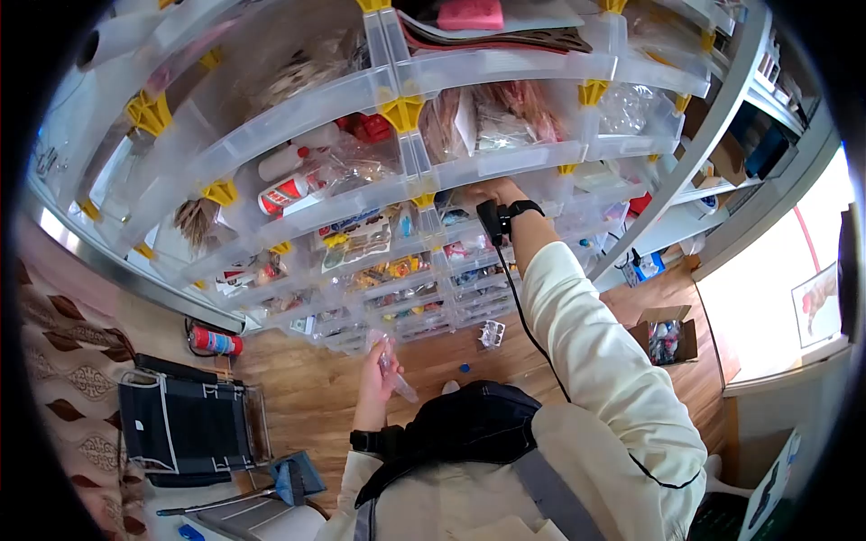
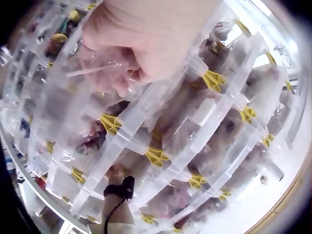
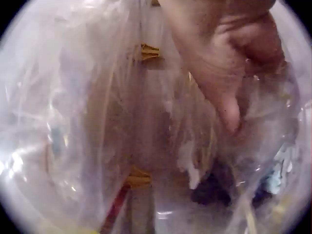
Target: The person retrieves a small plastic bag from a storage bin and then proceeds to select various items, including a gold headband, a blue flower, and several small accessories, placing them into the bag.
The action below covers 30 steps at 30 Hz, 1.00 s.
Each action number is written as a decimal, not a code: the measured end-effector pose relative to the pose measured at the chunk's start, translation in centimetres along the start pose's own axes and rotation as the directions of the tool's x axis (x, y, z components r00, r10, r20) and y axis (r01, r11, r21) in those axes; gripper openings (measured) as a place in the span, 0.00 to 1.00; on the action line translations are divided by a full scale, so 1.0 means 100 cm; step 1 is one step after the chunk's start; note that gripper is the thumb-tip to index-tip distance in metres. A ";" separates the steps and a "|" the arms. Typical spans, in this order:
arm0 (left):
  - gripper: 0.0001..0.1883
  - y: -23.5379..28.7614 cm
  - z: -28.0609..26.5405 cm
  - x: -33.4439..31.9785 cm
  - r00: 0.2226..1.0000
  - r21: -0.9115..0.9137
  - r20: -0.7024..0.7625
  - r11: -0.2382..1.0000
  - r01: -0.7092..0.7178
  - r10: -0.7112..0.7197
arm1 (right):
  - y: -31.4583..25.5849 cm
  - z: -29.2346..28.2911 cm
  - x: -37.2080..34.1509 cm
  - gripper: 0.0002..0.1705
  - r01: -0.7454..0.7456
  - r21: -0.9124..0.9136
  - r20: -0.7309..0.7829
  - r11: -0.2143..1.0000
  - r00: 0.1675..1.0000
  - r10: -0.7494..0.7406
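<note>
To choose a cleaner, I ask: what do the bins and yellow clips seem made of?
Bins: probably smooth, translucent plastic; their contents show through the walls. Yellow clips: likely opaque moulded plastic, from even colour and ribbed shape, though painted metal is possible.

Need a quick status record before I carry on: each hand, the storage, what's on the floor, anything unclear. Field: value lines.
left hand: holds a clear plastic packet, below the lower bins
right hand: reaches in among the clear bins
storage: tiered clear bins with yellow connectors, holding bagged items
floor, head view left: fire extinguisher, blue dustpan
floor, head view right: open carton with items inside
unclear: packet contents; right hand's grip
</note>
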<state>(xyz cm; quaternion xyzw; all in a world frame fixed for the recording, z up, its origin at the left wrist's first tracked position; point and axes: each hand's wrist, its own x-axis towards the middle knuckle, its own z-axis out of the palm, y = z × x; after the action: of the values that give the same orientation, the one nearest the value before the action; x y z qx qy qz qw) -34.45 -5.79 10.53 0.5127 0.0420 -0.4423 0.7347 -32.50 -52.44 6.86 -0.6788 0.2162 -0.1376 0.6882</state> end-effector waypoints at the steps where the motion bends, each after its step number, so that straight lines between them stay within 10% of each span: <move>1: 0.16 0.000 0.000 0.001 1.000 -0.007 -0.002 1.000 -0.004 0.004 | -0.010 0.003 -0.007 0.15 0.020 -0.111 -0.005 0.994 1.000 -0.020; 12: 0.17 0.001 0.003 0.004 0.999 0.003 0.048 1.000 -0.020 0.020 | -0.065 -0.014 -0.070 0.10 -0.117 -0.012 -0.122 0.993 0.986 0.115; 20: 0.14 0.013 0.013 0.019 0.996 0.018 0.090 1.000 -0.007 0.006 | -0.100 -0.025 -0.126 0.07 -0.477 -0.038 -0.208 0.878 0.863 0.460; 26: 0.12 0.045 0.091 0.039 0.947 0.049 0.323 0.999 -0.016 -0.001 | -0.132 -0.005 -0.212 0.11 -0.420 0.125 -0.156 0.899 0.886 0.436; 30: 0.20 0.037 0.153 0.076 0.853 0.030 0.447 0.958 0.284 -0.267 | -0.105 -0.005 -0.231 0.09 -0.253 0.280 -0.135 0.926 0.945 0.299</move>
<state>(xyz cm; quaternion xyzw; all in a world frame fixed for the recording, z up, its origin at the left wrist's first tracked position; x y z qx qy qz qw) -33.25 -22.24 16.49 0.3723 -0.0467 -0.6479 0.6629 -51.70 -42.19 19.82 -0.5311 0.3495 -0.1253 0.7616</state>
